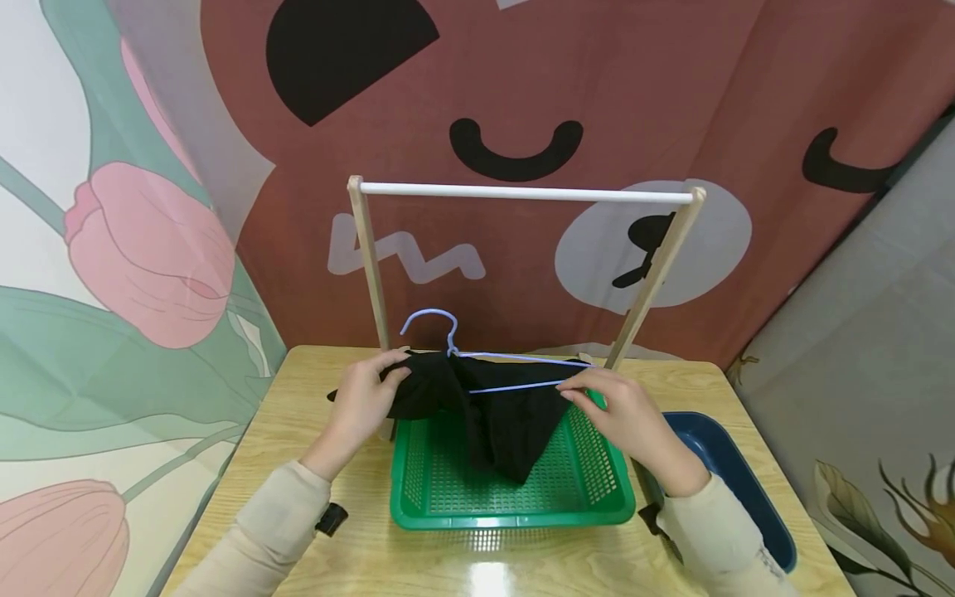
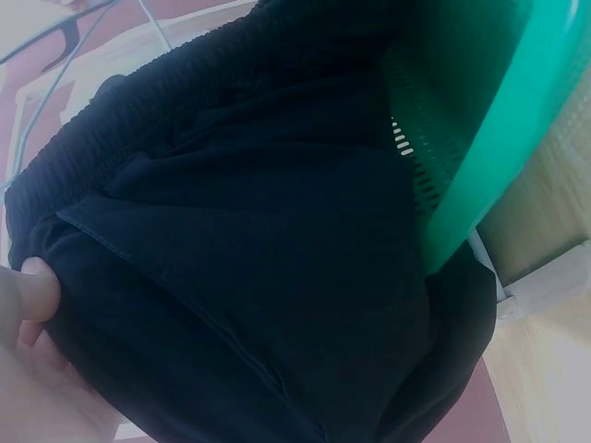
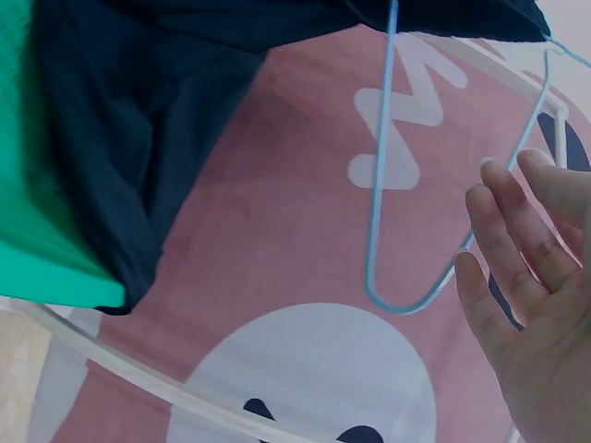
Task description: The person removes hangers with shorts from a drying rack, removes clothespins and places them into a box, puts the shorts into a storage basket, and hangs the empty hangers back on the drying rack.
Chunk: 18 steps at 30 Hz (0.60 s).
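Head view: over the green basket [image 1: 440,522], centre frame, black elastic-waisted bottoms [image 1: 507,431] drape along a pale-blue hanger [image 1: 515,387], long axis left to right; the left hand [image 1: 366,394] pinches their left side; the right hand [image 1: 627,410], fingers loosely extended, is nearer the hanger's bare end.
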Motion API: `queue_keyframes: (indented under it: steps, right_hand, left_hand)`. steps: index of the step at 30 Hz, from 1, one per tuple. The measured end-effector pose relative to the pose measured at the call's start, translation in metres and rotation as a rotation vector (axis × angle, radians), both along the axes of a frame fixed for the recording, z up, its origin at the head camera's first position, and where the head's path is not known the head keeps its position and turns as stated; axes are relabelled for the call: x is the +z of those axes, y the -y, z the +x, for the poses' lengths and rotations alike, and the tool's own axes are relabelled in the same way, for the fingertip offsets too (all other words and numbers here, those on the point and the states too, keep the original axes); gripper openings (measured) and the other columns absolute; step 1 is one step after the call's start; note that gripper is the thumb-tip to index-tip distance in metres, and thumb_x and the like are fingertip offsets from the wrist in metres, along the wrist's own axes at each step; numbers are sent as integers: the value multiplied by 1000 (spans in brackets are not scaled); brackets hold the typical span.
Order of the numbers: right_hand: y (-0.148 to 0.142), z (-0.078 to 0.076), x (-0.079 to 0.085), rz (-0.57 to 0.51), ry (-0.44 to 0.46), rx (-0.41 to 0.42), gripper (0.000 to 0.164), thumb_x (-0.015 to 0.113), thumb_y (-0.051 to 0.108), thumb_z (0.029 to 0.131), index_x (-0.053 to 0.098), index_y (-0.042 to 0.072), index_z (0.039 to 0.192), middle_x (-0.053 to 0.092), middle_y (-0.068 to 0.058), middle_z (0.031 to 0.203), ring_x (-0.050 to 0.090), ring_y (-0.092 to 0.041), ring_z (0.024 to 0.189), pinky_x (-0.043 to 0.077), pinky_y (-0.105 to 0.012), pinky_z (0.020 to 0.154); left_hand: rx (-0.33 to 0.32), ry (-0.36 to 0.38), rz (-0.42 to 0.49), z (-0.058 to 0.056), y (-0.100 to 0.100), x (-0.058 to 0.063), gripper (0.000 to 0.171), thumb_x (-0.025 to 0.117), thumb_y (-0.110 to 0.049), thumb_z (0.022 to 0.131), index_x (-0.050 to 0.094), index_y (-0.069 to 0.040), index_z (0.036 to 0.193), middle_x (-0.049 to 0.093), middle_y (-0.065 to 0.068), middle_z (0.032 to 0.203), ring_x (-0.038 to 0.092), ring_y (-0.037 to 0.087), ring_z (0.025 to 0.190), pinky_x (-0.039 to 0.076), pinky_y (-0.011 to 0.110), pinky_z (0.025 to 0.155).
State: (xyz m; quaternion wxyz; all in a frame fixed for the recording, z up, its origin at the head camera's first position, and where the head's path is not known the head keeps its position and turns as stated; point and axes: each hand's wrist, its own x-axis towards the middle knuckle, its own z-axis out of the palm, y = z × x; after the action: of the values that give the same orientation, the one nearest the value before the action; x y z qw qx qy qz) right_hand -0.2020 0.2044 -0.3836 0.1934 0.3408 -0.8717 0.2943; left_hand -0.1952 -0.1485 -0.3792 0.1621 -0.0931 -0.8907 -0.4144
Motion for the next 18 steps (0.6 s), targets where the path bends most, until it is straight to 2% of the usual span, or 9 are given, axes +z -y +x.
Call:
queue_keyframes:
  steps: [2, 4, 9, 11, 16, 18]
  right_hand:
    - [1, -2, 2, -23, -24, -7, 20, 79, 4, 83, 76, 11, 101, 73, 2, 99, 68, -23, 102, 57, -37, 73]
    - [3, -4, 3, -53, -44, -10, 21, 79, 2, 82, 76, 9, 101, 73, 0, 99, 68, -25, 101, 56, -37, 70]
    - [9, -10, 2, -110, -88, -46, 26, 79, -2, 82, 75, 9, 104, 69, -3, 105, 64, -20, 95, 52, -35, 69]
    - [11, -11, 1, -130, -92, -63, 27, 78, -2, 82, 74, 9, 107, 68, -4, 108, 62, -21, 99, 51, -33, 71]
    - [18, -15, 1, -167, -65, -95, 27, 78, 2, 84, 72, 7, 110, 67, -4, 112, 60, -21, 101, 50, -34, 78]
    - [21, -15, 1, -172, -51, -112, 25, 78, 4, 84, 72, 9, 109, 68, -2, 108, 61, -19, 100, 51, -37, 80]
  left_hand:
    - [1, 5, 0, 0, -1, 1, 19, 67, -4, 94, 74, -4, 111, 69, 14, 119, 70, 27, 83, 51, 39, 72]
    - [-3, 16, 8, 1, -3, 2, 18, 67, -5, 94, 74, -5, 111, 69, 14, 119, 69, 27, 78, 50, 39, 68]
    - [-13, 43, 24, 3, -7, 3, 20, 67, -6, 94, 73, -4, 113, 65, 16, 127, 68, 32, 102, 54, 44, 78]
    - [-13, 53, 27, 3, -9, 3, 20, 67, -5, 94, 73, -4, 114, 63, 17, 130, 65, 33, 110, 54, 46, 76]
    - [-17, 59, 28, 3, -13, 6, 20, 67, -6, 94, 74, -4, 114, 64, 18, 128, 63, 33, 114, 54, 47, 81]
    - [-25, 53, 26, 4, -14, 7, 20, 67, -6, 94, 74, -5, 113, 65, 17, 125, 61, 33, 117, 51, 48, 92]
